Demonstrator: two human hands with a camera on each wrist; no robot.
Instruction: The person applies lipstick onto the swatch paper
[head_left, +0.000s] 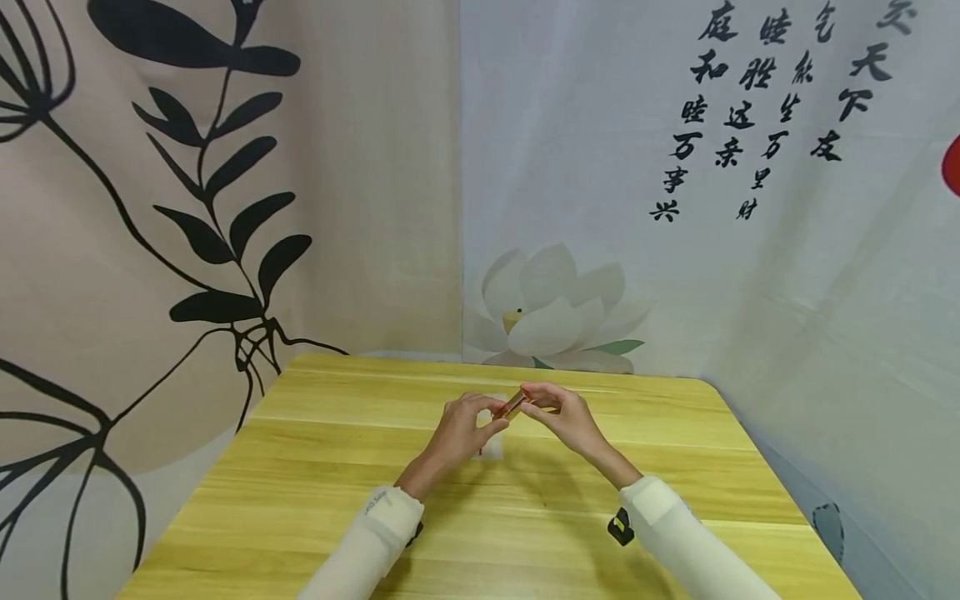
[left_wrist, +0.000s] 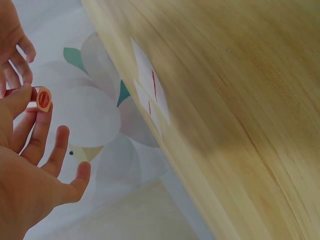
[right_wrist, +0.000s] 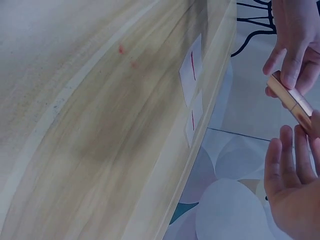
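A closed rose-gold lipstick tube (right_wrist: 291,102) is held up over the far part of the table between both hands. My left hand (head_left: 457,429) pinches one end of it between thumb and fingers. At the other end, my right hand (head_left: 564,417) grips it with thumb and fingertips. In the left wrist view the end of the lipstick (left_wrist: 44,99) facing the camera shows a round red label. Two white paper pieces (right_wrist: 191,72), each with a red line on it, lie on the table beneath the hands.
The wooden table (head_left: 337,500) has a far edge close to the hanging cloth backdrop (head_left: 390,208), which carries a printed plant, a lotus and black characters. A small reddish smudge (right_wrist: 121,49) marks the tabletop in the right wrist view.
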